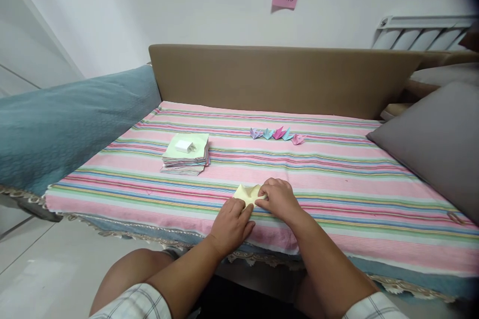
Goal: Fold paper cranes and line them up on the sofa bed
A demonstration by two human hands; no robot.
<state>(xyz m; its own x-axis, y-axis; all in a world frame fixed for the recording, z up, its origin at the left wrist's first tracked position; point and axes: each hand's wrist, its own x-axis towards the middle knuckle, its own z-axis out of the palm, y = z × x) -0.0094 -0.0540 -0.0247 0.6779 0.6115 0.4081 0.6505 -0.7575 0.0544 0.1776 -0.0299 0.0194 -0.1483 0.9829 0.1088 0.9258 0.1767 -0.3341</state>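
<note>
A small yellow sheet of paper (247, 193), partly folded with a raised edge, lies on the striped cloth (329, 179) near its front edge. My left hand (231, 224) holds the sheet's lower left side, its fingers pressed down on the paper. At the sheet's right side, my right hand (277, 198) pinches the edge between thumb and fingers. Parts of the paper are hidden under my fingers. Behind my hands stands a row of several folded paper pieces (279, 133) in purple, blue and pink.
To the left is a stack of square paper (187, 162) with a white plug adapter (184, 146) on top. A grey cushion (430, 144) leans at the right, a brown backrest (277, 79) runs behind, and a blue-covered armrest (82, 119) is at the left.
</note>
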